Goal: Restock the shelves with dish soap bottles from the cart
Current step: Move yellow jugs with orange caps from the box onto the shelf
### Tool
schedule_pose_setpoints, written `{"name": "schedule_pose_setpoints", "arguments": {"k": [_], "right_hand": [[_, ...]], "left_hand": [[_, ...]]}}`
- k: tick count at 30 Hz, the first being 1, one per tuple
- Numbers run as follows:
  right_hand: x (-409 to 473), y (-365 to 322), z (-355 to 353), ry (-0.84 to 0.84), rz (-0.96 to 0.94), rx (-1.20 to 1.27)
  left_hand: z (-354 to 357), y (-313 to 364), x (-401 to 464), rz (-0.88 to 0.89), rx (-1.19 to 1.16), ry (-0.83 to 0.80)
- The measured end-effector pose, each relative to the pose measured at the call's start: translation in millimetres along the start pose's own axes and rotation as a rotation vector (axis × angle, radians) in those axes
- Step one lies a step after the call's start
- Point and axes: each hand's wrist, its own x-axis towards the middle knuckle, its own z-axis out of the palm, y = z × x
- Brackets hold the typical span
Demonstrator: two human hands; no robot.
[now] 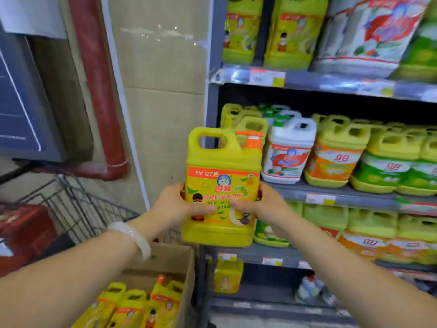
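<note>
I hold a yellow dish soap bottle (222, 162) with an orange pump and a carry handle upright in front of the shelf unit's left end. My left hand (175, 207) grips its left side and my right hand (267, 204) grips its right side, thumbs across the label. Below, a cardboard box (175, 259) in the wire cart (78, 207) holds three more yellow bottles (132, 304). The middle shelf (354, 195) behind carries yellow, white and green bottles.
The upper shelf (307, 79) holds yellow bottles and white refill bags. Lower shelves hold more yellow and orange-labelled bottles. A red pipe (99, 91) runs down the tiled wall at left. A red object (21, 223) lies in the cart's left part.
</note>
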Motion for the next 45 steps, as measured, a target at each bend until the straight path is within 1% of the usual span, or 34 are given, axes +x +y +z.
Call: {"name": "schedule_pose_setpoints", "arguments": {"k": [5,10,15,19,21,23,27,31,33,34,37,39,42,45], "right_hand": [[-14,-84,-76,0.09,-0.177,-0.058],[3,-158,-133,0.164,-0.339,-0.084],[61,-240,-173,0.22,-0.476,-0.137],[121,-279,-184,0.208,-0.488,-0.085],[157,-291,-188,0.196,-0.497,-0.042],[188,-294,-190,0.21,-0.485,-0.046],[241,-280,-198,0.234,-0.444,-0.06],[273,-269,-198,0.184,-0.445,-0.094],[286,-268,-201,0.165,-0.47,-0.175],[291,-267,-202,0.157,-0.48,-0.255],[298,-266,-206,0.126,-0.411,-0.614],[298,-266,-203,0.126,-0.378,-0.771],[306,-266,-193,0.208,-0.369,-0.839],[323,-259,-187,0.284,-0.372,-0.812]], "left_hand": [[26,110,12,0.196,-0.032,-0.05],[34,215,42,0.392,-0.017,-0.049],[25,297,97,0.55,-0.061,0.023],[10,335,152,0.582,-0.062,0.075],[4,347,185,0.579,-0.069,0.099],[4,350,212,0.564,-0.086,0.088],[13,336,256,0.515,-0.108,0.091],[16,321,293,0.453,-0.136,0.12],[16,316,306,0.467,-0.142,0.143],[15,313,310,0.481,-0.15,0.157],[17,306,315,0.518,-0.139,0.237],[20,303,314,0.521,-0.095,0.334],[20,306,316,0.474,-0.018,0.45],[21,308,327,0.422,0.009,0.513]]}}
